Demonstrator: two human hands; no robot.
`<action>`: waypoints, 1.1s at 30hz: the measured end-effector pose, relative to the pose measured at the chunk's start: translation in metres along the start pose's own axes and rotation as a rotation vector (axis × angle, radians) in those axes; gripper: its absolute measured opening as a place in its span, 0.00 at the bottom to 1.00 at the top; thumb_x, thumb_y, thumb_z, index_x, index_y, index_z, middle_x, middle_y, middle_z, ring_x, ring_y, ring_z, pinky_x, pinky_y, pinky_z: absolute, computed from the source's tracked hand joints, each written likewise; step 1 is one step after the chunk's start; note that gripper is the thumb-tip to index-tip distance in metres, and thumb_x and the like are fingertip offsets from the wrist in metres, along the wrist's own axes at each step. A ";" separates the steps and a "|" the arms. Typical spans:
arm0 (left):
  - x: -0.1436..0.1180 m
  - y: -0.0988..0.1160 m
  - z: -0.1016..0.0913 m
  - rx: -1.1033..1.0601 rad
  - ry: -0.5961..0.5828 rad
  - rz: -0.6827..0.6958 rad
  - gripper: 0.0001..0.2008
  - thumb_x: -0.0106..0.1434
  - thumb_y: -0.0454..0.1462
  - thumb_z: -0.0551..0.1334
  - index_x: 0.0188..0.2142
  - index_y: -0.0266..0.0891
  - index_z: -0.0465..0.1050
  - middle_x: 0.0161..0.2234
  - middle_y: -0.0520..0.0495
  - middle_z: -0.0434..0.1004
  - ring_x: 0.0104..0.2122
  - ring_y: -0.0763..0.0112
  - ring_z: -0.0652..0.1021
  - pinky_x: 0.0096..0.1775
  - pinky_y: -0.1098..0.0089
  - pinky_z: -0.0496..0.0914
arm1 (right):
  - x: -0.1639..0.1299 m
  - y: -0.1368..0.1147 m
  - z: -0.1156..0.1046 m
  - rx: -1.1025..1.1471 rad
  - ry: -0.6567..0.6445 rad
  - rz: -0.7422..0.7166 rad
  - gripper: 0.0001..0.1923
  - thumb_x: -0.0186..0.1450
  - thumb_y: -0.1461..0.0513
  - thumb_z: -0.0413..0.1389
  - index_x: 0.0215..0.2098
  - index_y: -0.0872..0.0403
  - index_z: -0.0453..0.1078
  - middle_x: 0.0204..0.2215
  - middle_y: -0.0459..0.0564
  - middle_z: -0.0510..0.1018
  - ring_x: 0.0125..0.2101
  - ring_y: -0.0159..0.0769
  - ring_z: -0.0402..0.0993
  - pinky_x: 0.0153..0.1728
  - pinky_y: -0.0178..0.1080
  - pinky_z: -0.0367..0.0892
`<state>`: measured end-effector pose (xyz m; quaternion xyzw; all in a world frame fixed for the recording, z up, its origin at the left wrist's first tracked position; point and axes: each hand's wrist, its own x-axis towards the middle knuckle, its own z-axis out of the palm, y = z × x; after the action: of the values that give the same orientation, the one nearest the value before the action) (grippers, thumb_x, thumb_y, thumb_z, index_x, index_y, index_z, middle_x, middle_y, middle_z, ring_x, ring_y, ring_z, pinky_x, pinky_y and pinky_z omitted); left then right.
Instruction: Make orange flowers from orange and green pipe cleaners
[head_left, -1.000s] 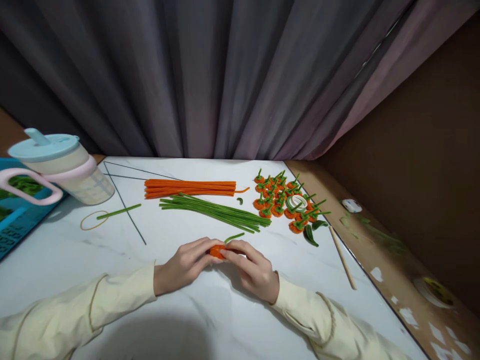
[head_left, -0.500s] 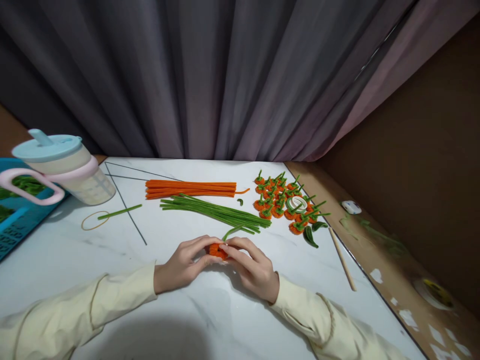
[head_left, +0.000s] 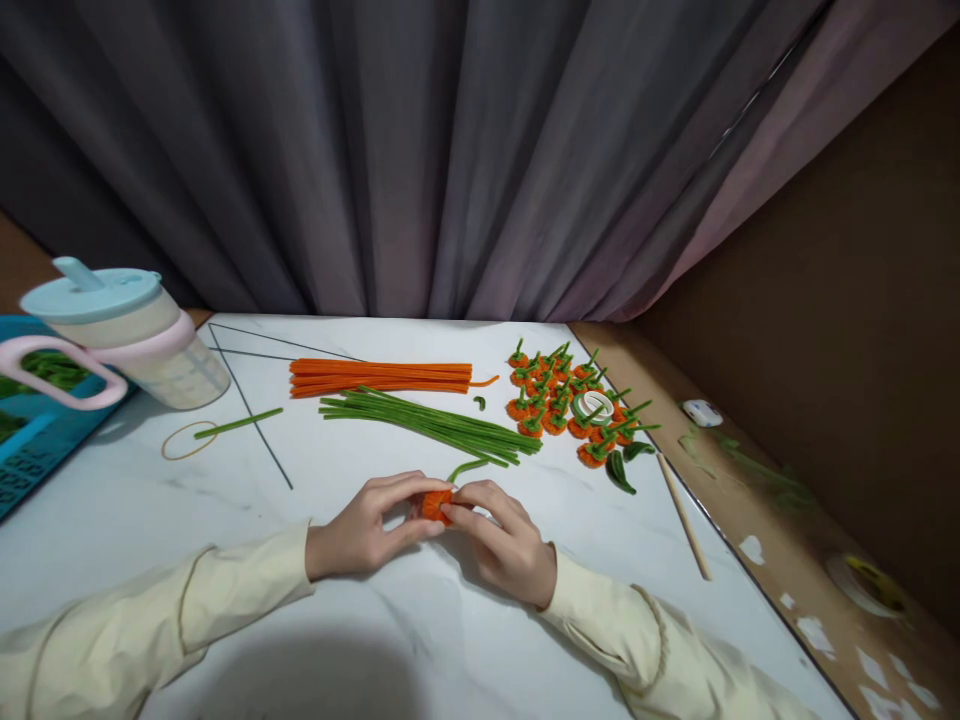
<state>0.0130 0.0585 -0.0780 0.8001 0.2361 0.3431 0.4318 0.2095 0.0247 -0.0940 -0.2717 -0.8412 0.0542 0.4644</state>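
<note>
Head view: on a white marble table [head_left: 360, 640], the left hand [head_left: 367, 525] and right hand [head_left: 499, 540] meet at the near centre, fingers curled around a small orange pipe-cleaner piece [head_left: 435, 503] pinched between their fingertips, its green stem [head_left: 469, 467] sticking up and away. Just beyond lie green pipe cleaners [head_left: 431, 422] and orange pipe cleaners [head_left: 382, 376]. Finished orange pieces [head_left: 570, 405] cluster to the right; a lidded cup [head_left: 124, 335] stands far left.

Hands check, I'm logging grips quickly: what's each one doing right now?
Left hand: closed, pinching the small orange fuzzy pipe-cleaner piece with a green stem.
Right hand: closed, fingertips pinching the same piece.
</note>
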 end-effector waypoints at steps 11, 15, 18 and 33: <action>0.000 0.000 0.001 -0.135 -0.006 -0.145 0.11 0.63 0.37 0.60 0.43 0.34 0.72 0.34 0.44 0.75 0.33 0.69 0.75 0.36 0.72 0.70 | 0.005 -0.001 -0.001 -0.031 -0.039 0.009 0.09 0.64 0.70 0.51 0.44 0.57 0.65 0.36 0.58 0.72 0.36 0.39 0.68 0.33 0.40 0.71; 0.001 -0.001 -0.001 -0.212 -0.047 -0.172 0.11 0.65 0.37 0.57 0.43 0.35 0.73 0.36 0.44 0.74 0.35 0.69 0.74 0.37 0.72 0.69 | 0.003 -0.002 -0.001 -0.023 -0.053 -0.008 0.12 0.64 0.72 0.49 0.45 0.58 0.65 0.37 0.58 0.72 0.36 0.38 0.69 0.32 0.39 0.71; 0.002 -0.001 -0.002 -0.258 -0.064 -0.229 0.11 0.65 0.38 0.56 0.41 0.34 0.74 0.34 0.44 0.74 0.32 0.71 0.73 0.34 0.72 0.68 | 0.002 -0.002 -0.001 -0.045 -0.049 -0.040 0.13 0.64 0.72 0.47 0.46 0.59 0.64 0.37 0.59 0.73 0.36 0.38 0.69 0.32 0.39 0.71; 0.006 -0.007 0.002 -0.657 -0.084 -0.494 0.16 0.56 0.45 0.67 0.31 0.33 0.69 0.24 0.51 0.71 0.24 0.77 0.68 0.27 0.76 0.61 | 0.009 -0.006 -0.003 -0.097 -0.019 -0.185 0.10 0.66 0.72 0.46 0.43 0.64 0.65 0.32 0.60 0.76 0.30 0.38 0.69 0.25 0.37 0.69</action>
<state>0.0175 0.0654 -0.0828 0.5523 0.2811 0.2532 0.7428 0.2057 0.0238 -0.0835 -0.2145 -0.8688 -0.0272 0.4455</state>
